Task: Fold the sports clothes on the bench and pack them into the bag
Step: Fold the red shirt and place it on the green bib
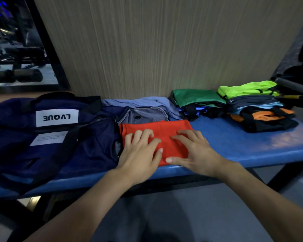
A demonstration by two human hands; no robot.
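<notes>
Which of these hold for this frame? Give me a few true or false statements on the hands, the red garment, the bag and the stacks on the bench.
1. Both hands rest on the red garment. True: the left hand and right hand lie on it.
2. The red garment is already inside the navy bag. False: it lies on the blue bench, beside the bag.
3. A neon green garment tops the stack farthest right. True.
4. The bag sits to the right of the red garment. False: it is on the left.
5. The bag's white label reads upside down from the camera. True.
6. The green garment is the only piece in its stack. False: darker folded items lie under it.
</notes>
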